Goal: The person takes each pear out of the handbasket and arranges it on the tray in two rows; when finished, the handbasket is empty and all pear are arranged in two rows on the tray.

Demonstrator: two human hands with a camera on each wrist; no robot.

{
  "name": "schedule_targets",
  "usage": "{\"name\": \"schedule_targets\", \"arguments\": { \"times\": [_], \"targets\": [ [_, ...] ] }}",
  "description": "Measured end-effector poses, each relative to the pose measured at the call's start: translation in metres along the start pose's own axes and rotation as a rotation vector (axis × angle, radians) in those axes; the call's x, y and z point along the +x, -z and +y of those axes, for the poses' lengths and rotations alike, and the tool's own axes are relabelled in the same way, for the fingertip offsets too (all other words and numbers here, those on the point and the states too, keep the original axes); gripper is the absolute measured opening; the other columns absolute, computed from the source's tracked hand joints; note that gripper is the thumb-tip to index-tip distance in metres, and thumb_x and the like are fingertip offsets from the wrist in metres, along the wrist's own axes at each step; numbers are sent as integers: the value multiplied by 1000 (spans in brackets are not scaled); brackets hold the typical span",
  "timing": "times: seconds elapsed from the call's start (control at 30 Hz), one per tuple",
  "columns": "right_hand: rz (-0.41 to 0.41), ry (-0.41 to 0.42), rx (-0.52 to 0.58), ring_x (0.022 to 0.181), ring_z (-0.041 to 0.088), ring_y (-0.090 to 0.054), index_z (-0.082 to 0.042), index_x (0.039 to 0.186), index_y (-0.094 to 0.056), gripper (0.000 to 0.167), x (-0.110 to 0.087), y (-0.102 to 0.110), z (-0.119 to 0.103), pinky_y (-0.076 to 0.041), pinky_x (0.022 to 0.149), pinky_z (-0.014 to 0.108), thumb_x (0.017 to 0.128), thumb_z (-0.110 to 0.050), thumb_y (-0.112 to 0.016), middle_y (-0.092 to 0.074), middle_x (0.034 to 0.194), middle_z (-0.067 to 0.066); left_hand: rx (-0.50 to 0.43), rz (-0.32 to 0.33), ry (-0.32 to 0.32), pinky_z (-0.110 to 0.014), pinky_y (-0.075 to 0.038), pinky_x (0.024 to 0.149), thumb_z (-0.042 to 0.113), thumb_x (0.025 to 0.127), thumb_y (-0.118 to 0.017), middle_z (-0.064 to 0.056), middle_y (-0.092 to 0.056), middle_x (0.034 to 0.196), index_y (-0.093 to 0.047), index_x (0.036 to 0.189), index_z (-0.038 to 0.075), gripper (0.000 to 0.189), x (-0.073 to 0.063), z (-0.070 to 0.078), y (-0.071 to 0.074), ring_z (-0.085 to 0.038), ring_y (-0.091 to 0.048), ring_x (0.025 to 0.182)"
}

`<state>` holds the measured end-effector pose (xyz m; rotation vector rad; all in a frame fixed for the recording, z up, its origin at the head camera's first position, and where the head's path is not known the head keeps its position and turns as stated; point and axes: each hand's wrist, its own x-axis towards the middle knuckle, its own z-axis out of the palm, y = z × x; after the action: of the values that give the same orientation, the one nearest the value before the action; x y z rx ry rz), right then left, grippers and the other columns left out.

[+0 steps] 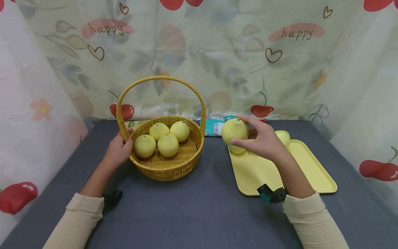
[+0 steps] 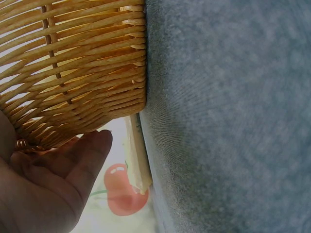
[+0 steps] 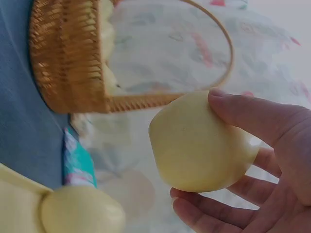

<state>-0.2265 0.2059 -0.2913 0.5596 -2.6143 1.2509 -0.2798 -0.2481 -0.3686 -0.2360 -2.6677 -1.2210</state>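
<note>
A yellow wicker basket [image 1: 166,174] with a tall hoop handle stands on the table, and several small round pale yellow melons [image 1: 168,145] lie in it. My left hand [image 1: 118,149] holds the basket's left rim beside the handle's foot. In the left wrist view its fingers [image 2: 90,155] lie against the outer weave. My right hand [image 1: 264,139] grips another melon [image 1: 234,130] between thumb and fingers, raised above the far left corner of a yellow tray [image 1: 258,176]. Two more melons are on the tray, one [image 1: 237,149] partly hidden below the held one, one [image 1: 283,137] behind the wrist.
A teal printed packet [image 1: 214,126] lies at the table's back edge between basket and tray. Another pale packet [image 1: 132,123] is partly hidden behind the basket. A patterned curtain [image 1: 199,52] hangs behind the dark table cloth [image 1: 186,214].
</note>
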Motion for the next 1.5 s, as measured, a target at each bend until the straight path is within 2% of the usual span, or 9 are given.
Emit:
{"name": "schedule_targets", "arguments": {
  "times": [0.2, 0.4, 0.7, 1.0, 1.07, 1.23, 1.3, 1.4, 1.5],
  "targets": [
    [96, -35, -20, 104, 31, -66, -17, 148, -51, 72, -3, 25, 4, -53, 79, 28, 84, -28, -83, -55, 137, 8, 2, -2, 2, -39, -41, 62, 18, 104, -33, -32, -50, 136, -34, 153, -2, 53, 1, -1, 1, -30, -49, 76],
    [173, -127, -71, 110, 32, -63, -20, 150, -47, 74, -9, 49, 12, -49, 73, 22, 86, -34, -81, -50, 143, 6, 3, -1, 7, -39, -42, 63, 19, 104, -33, -31, -48, 140, -33, 154, 0, 53, 1, -1, 2, -31, -50, 81],
    [281, -225, -134, 105, 29, -59, -20, 153, -43, 79, -16, 77, 38, -46, 66, 21, 86, -39, -79, -48, 147, 11, -5, -9, 10, -39, -41, 64, 19, 104, -33, -32, -47, 140, -32, 154, -1, 54, 1, -1, 2, -32, -50, 85],
    [388, -337, -99, 107, 26, -54, -15, 156, -37, 84, -22, 96, 70, -43, 66, 12, 87, -40, -77, -43, 147, 17, -8, -22, 14, -41, -41, 67, 20, 105, -32, -32, -46, 141, -31, 154, 0, 54, 0, -2, 1, -34, -51, 89],
    [402, -376, -93, 116, 32, -51, -15, 158, -35, 86, -24, 100, 76, -44, 70, 15, 87, -42, -76, -41, 150, 18, -5, -21, 15, -41, -41, 67, 20, 105, -32, -31, -47, 141, -31, 154, 0, 54, 0, -2, 1, -34, -51, 88],
    [407, -455, -124, 134, 44, -37, -11, 159, -29, 90, -29, 107, 88, -43, 90, 44, 88, -47, -72, -35, 154, 24, -7, -22, 15, -39, -41, 65, 19, 104, -33, -32, -48, 139, -31, 154, 0, 54, 0, -1, 1, -33, -51, 87],
    [406, -474, -125, 133, 46, -36, -9, 159, -28, 90, -31, 109, 94, -46, 87, 42, 89, -47, -70, -33, 154, 26, -6, -23, 14, -39, -41, 65, 20, 104, -33, -32, -48, 139, -31, 154, -1, 54, 0, -1, 1, -33, -51, 87],
    [396, -494, -126, 125, 46, -44, -6, 159, -26, 91, -34, 110, 104, -49, 73, 25, 90, -46, -69, -33, 153, 29, 0, -20, 11, -39, -41, 64, 20, 104, -33, -32, -48, 139, -32, 154, 0, 53, 0, -1, 1, -33, -50, 86],
    [375, -513, -144, 125, 48, -44, -2, 159, -22, 92, -36, 110, 115, -53, 80, 33, 91, -45, -67, -31, 152, 32, 5, -16, 10, -39, -42, 64, 20, 105, -33, -31, -48, 138, -33, 154, 0, 53, 1, -3, 1, -32, -50, 84]
  ]
}}
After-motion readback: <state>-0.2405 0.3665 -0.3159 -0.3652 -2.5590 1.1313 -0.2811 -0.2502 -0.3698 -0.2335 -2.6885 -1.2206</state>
